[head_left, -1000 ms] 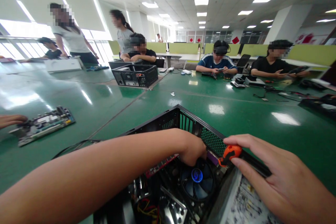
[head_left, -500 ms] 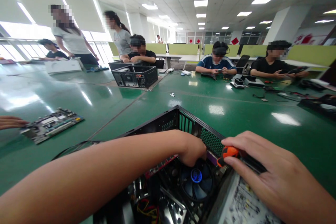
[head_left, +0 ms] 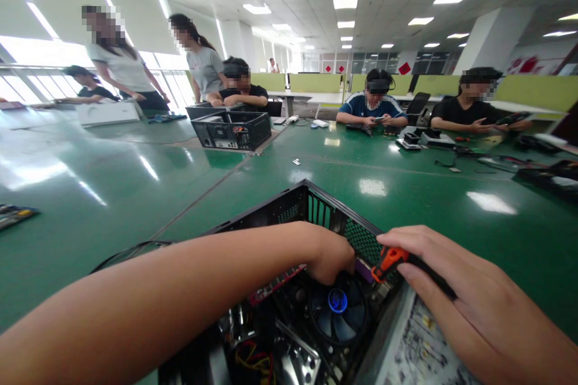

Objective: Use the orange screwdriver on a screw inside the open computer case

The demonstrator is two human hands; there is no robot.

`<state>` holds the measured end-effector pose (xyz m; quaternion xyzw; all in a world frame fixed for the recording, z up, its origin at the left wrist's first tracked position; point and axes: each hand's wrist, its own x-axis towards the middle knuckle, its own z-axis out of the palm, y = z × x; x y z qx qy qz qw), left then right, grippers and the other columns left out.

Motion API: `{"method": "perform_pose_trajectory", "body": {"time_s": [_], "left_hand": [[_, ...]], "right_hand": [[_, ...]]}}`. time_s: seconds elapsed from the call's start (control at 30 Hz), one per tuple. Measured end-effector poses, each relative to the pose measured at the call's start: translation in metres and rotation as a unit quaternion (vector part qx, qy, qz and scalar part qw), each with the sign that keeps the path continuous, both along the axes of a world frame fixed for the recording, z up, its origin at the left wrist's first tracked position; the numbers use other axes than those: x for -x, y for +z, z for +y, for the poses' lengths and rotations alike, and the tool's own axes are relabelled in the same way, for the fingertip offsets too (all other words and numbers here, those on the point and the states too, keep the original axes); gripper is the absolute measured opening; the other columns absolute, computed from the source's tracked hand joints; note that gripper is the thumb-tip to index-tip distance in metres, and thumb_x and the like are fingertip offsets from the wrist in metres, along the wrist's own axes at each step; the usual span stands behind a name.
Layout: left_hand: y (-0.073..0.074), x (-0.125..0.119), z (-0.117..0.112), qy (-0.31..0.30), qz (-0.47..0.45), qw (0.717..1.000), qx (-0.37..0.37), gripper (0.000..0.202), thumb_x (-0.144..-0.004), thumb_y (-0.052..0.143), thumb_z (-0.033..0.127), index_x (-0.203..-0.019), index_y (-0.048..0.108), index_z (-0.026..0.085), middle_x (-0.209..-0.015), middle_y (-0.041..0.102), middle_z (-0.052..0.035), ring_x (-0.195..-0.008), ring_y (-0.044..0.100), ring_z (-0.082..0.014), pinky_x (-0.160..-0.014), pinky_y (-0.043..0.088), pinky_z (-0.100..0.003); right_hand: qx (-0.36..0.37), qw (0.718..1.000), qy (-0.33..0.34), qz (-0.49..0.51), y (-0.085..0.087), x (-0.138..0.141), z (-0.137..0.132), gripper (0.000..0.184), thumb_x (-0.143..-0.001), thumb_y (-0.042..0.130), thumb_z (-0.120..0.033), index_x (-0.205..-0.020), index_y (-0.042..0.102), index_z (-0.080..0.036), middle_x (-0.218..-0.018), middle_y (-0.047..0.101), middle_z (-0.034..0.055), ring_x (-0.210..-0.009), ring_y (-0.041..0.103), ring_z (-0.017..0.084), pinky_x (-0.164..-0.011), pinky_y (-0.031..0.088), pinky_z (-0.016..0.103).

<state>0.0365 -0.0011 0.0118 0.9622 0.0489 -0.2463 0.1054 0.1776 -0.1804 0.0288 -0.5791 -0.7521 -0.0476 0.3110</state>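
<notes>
In front of me is an open black computer case (head_left: 253, 219), set with a corner pointing away. My left hand (head_left: 332, 255) reaches down into it, just above the black cooling fan (head_left: 321, 316) with a blue hub. The fingers of that hand are bent down out of sight, so what they touch is hidden. My right hand (head_left: 469, 283) grips a screwdriver (head_left: 392, 260) with an orange and black handle, at the case's right edge. A purple slot (head_left: 363, 271) and a red strip (head_left: 277, 284) show beside my left hand.
A second computer case (head_left: 232, 130) stands across the green table (head_left: 406, 204). A circuit board (head_left: 15, 215) shows partly at the left edge. Several people sit or stand around the table. Black parts and cables (head_left: 492, 162) lie at the right.
The circuit board at left has slid left, mostly out of view, and the other person's hand beside it is gone. My right hand has tilted the screwdriver slightly; my left hand stays put.
</notes>
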Motion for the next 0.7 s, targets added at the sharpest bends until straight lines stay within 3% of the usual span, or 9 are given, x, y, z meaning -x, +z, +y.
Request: {"method": "perform_pose_trajectory", "body": {"time_s": [0.13, 0.27, 0.37, 0.47, 0.57, 0.7], "left_hand": [[-0.002, -0.001, 0.000, -0.055, 0.050, 0.997, -0.009, 0.043, -0.068, 0.064, 0.013, -0.109, 0.076, 0.020, -0.098, 0.077, -0.0066, -0.085, 0.067, -0.0231, -0.075, 0.051, -0.031], [-0.005, -0.001, -0.001, -0.058, 0.064, 0.996, -0.033, 0.035, -0.075, 0.060, 0.016, -0.106, 0.075, 0.018, -0.097, 0.076, -0.0090, -0.082, 0.066, -0.0232, -0.071, 0.049, -0.033], [-0.005, 0.000, -0.001, -0.061, 0.064, 0.995, -0.038, 0.033, -0.077, 0.059, 0.017, -0.107, 0.074, 0.018, -0.098, 0.076, -0.0090, -0.083, 0.066, -0.0232, -0.070, 0.049, -0.033], [-0.004, 0.000, -0.002, -0.069, 0.062, 0.995, -0.040, 0.033, -0.078, 0.060, 0.018, -0.108, 0.074, 0.016, -0.100, 0.076, -0.0101, -0.084, 0.066, -0.0237, -0.070, 0.048, -0.033], [-0.003, -0.001, -0.002, -0.075, 0.064, 0.994, -0.043, 0.033, -0.078, 0.061, 0.019, -0.109, 0.074, 0.015, -0.100, 0.076, -0.0109, -0.083, 0.067, -0.0239, -0.069, 0.047, -0.033], [-0.002, -0.002, -0.003, -0.075, 0.070, 0.994, -0.044, 0.032, -0.079, 0.061, 0.018, -0.108, 0.074, 0.014, -0.099, 0.076, -0.0117, -0.081, 0.066, -0.0234, -0.066, 0.046, -0.033]], "right_hand": [[-0.006, 1.000, 0.015, 0.006, -0.002, 0.000, -0.006, 0.028, -0.102, 0.049, -0.028, -0.129, 0.053, -0.036, -0.122, 0.072, -0.0040, -0.109, 0.072, 0.009, -0.092, 0.056, 0.015], [0.025, 0.994, 0.101, 0.015, -0.005, 0.004, -0.011, 0.030, -0.100, 0.051, -0.024, -0.127, 0.052, -0.037, -0.118, 0.074, -0.0065, -0.107, 0.074, 0.008, -0.092, 0.055, 0.012], [0.019, 0.993, 0.119, 0.017, -0.004, 0.009, -0.011, 0.035, -0.098, 0.053, -0.022, -0.130, 0.051, -0.037, -0.127, 0.072, -0.0072, -0.115, 0.071, 0.008, -0.100, 0.051, 0.014], [0.028, 0.990, 0.137, 0.026, -0.001, 0.014, -0.008, 0.036, -0.097, 0.055, -0.018, -0.128, 0.053, -0.037, -0.124, 0.073, -0.0080, -0.112, 0.072, 0.007, -0.098, 0.052, 0.013], [0.028, 0.989, 0.137, 0.042, 0.000, 0.017, -0.005, 0.032, -0.096, 0.055, -0.020, -0.125, 0.061, -0.034, -0.119, 0.076, -0.0020, -0.106, 0.075, 0.014, -0.092, 0.059, 0.020], [0.005, 0.994, 0.092, 0.058, -0.003, 0.023, -0.005, 0.028, -0.095, 0.058, -0.034, -0.119, 0.071, -0.030, -0.109, 0.078, 0.0048, -0.103, 0.075, 0.023, -0.088, 0.063, 0.032]]}}
